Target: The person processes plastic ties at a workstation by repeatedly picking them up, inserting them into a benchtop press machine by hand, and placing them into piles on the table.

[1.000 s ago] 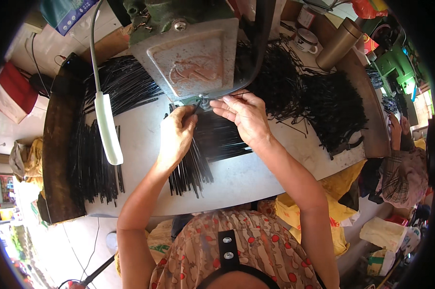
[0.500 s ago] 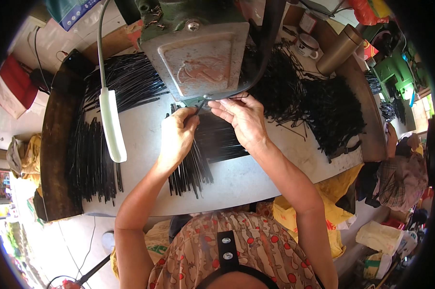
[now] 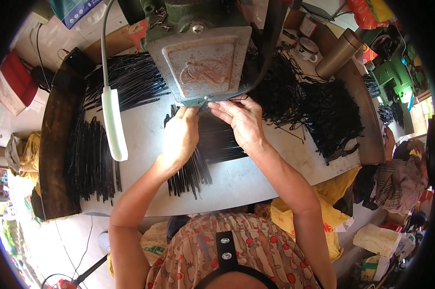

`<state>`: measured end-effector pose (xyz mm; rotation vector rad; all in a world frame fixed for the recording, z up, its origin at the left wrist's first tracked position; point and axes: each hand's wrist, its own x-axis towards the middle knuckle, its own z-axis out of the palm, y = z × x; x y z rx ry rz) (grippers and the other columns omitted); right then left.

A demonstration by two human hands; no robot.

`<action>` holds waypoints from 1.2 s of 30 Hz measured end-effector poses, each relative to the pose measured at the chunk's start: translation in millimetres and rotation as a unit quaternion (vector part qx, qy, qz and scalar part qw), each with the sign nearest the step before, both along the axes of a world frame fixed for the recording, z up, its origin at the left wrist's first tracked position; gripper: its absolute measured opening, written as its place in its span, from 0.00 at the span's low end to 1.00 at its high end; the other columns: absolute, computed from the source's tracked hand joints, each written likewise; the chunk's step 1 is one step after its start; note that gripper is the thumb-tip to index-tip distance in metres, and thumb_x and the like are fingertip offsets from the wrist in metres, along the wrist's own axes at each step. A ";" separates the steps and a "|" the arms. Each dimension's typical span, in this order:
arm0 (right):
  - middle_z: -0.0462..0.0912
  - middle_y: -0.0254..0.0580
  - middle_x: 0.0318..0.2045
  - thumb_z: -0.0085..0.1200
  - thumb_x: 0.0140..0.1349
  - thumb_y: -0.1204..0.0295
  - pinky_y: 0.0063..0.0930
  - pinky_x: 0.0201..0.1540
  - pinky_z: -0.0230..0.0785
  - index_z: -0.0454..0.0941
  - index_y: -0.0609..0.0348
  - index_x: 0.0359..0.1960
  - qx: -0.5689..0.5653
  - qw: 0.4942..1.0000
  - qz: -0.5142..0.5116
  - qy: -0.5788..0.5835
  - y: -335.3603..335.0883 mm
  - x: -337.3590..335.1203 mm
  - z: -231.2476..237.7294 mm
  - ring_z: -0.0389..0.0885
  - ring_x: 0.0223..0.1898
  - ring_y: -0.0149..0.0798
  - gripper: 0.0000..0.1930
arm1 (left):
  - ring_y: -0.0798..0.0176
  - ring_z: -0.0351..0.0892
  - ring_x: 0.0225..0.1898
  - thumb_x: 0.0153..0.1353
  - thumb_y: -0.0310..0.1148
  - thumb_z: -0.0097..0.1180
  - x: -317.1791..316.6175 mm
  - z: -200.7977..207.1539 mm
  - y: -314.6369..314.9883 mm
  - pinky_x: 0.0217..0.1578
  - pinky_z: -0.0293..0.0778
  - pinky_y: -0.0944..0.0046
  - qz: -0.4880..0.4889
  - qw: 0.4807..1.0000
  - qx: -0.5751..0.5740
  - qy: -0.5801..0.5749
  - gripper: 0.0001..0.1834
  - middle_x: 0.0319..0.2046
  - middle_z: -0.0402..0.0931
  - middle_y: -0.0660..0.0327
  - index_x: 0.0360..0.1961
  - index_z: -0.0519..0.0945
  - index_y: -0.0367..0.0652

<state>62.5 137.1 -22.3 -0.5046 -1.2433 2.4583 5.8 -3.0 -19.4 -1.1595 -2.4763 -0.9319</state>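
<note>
Both my hands work at the underside of a green and grey machine with a worn metal cover plate. My left hand is closed, its fingertips pressed together just below the machine's lower tip around a thin black strip that is mostly hidden. Beside it my right hand is closed too, thumb and fingers pinching at a thin black strip whose far part runs behind the fingers. Under the left wrist lies a bundle of black strips. Another stack of black strips lies between my forearms.
More black strips lie at the left, with a further pile behind. Tangled black pieces cover the right side. A white lamp hangs left of the machine. A mug and a bronze flask stand at the back right.
My left hand has rolled over and its fingers have moved slightly up and closer to the machine's tip. The right hand stays nearly in place.
</note>
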 end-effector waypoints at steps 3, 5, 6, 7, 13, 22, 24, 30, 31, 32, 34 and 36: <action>0.75 0.48 0.35 0.45 0.57 0.80 0.34 0.44 0.72 0.70 0.67 0.34 0.001 1.000 -0.002 0.001 0.0 2.1 2.0 0.78 0.37 0.41 0.04 | 0.49 0.75 0.25 0.50 0.22 0.48 3.9 2.6 -0.2 0.26 0.71 0.58 0.026 0.993 -0.107 0.044 0.08 0.27 0.71 0.51 0.33 0.72 0.35; 0.76 0.48 0.34 0.45 0.57 0.79 0.35 0.44 0.72 0.70 0.68 0.34 -0.004 1.000 0.000 -0.010 1.5 3.8 2.7 0.78 0.37 0.42 0.05 | 0.50 0.75 0.25 0.50 0.23 0.49 3.9 3.9 -0.2 0.26 0.71 0.59 0.021 0.993 -0.105 0.043 0.08 0.26 0.72 0.51 0.33 0.72 0.34; 0.76 0.48 0.34 0.45 0.57 0.79 0.35 0.44 0.72 0.70 0.68 0.34 -0.003 1.000 0.000 -0.008 1.8 3.6 2.8 0.78 0.37 0.42 0.05 | 0.50 0.75 0.24 0.50 0.25 0.49 2.8 4.7 -0.6 0.25 0.71 0.59 0.017 0.994 -0.102 0.043 0.08 0.26 0.72 0.50 0.33 0.72 0.34; 0.76 0.48 0.34 0.45 0.57 0.79 0.36 0.44 0.72 0.70 0.68 0.33 -0.018 1.000 0.011 -0.007 1.7 3.7 2.7 0.78 0.37 0.43 0.05 | 0.50 0.75 0.24 0.50 0.25 0.49 1.6 4.6 -1.0 0.25 0.71 0.59 0.018 0.994 -0.102 0.044 0.08 0.26 0.72 0.50 0.33 0.72 0.34; 0.77 0.47 0.32 0.48 0.56 0.78 0.34 0.43 0.72 0.72 0.66 0.32 -0.030 0.994 0.103 -0.037 12.8 11.2 3.4 0.78 0.36 0.41 0.04 | 0.74 0.64 0.16 0.54 0.34 0.54 2.5 22.0 -0.2 0.15 0.59 0.77 0.015 0.749 0.224 -0.623 0.08 0.18 0.68 0.67 0.28 0.72 0.42; 0.76 0.37 0.25 0.54 0.51 0.76 0.18 0.24 0.67 0.74 0.62 0.30 0.058 0.991 0.069 -0.101 25.3 54.7 22.5 0.73 0.22 0.28 0.05 | 0.65 0.74 0.25 0.55 0.28 0.50 43.2 13.8 8.7 0.27 0.72 0.69 -0.029 0.559 0.388 -0.732 0.05 0.27 0.75 0.56 0.30 0.70 0.39; 0.75 0.36 0.24 0.55 0.50 0.77 0.18 0.22 0.65 0.74 0.62 0.29 0.014 0.996 0.037 -0.085 20.0 57.8 24.2 0.72 0.21 0.27 0.05 | 0.64 0.74 0.28 0.55 0.27 0.49 55.1 14.4 9.2 0.31 0.72 0.67 -0.053 0.579 0.366 -0.727 0.05 0.28 0.74 0.54 0.31 0.69 0.37; 0.74 0.34 0.22 0.54 0.51 0.75 0.16 0.23 0.66 0.74 0.62 0.27 0.080 0.988 0.111 -0.076 -5.5 63.7 27.7 0.70 0.20 0.25 0.04 | 0.68 0.74 0.25 0.56 0.29 0.49 64.2 28.5 -14.8 0.24 0.71 0.72 -0.125 0.741 0.188 -0.632 0.06 0.25 0.75 0.58 0.29 0.73 0.36; 0.73 0.33 0.21 0.54 0.51 0.75 0.16 0.22 0.65 0.74 0.61 0.26 0.104 0.984 0.119 -0.079 -5.0 63.7 26.3 0.70 0.19 0.24 0.04 | 0.70 0.73 0.24 0.56 0.30 0.51 60.4 26.1 -24.0 0.23 0.71 0.72 -0.085 0.825 0.122 -0.545 0.06 0.24 0.75 0.61 0.26 0.74 0.38; 0.73 0.33 0.21 0.54 0.51 0.75 0.16 0.22 0.65 0.74 0.61 0.26 0.103 0.985 0.116 -0.080 -1.9 64.0 24.3 0.70 0.19 0.24 0.04 | 0.70 0.72 0.23 0.55 0.30 0.52 49.1 10.3 -32.1 0.23 0.70 0.71 -0.067 0.961 0.114 -0.241 0.07 0.24 0.75 0.60 0.26 0.74 0.37; 0.73 0.32 0.20 0.55 0.51 0.74 0.14 0.20 0.64 0.74 0.60 0.26 0.111 0.983 0.118 -0.084 8.8 64.7 21.5 0.69 0.17 0.23 0.04 | 0.62 0.72 0.21 0.53 0.29 0.54 20.5 2.2 -49.1 0.24 0.69 0.66 0.072 0.991 0.071 -0.086 0.07 0.22 0.73 0.55 0.27 0.74 0.35; 0.72 0.32 0.19 0.55 0.52 0.72 0.14 0.18 0.63 0.73 0.60 0.26 0.117 0.981 0.124 -0.088 10.6 61.2 21.6 0.68 0.15 0.22 0.05 | 0.58 0.71 0.20 0.49 0.34 0.57 -1.4 -1.3 -63.7 0.24 0.67 0.62 0.167 0.970 -0.027 -0.172 0.11 0.18 0.71 0.52 0.24 0.74 0.35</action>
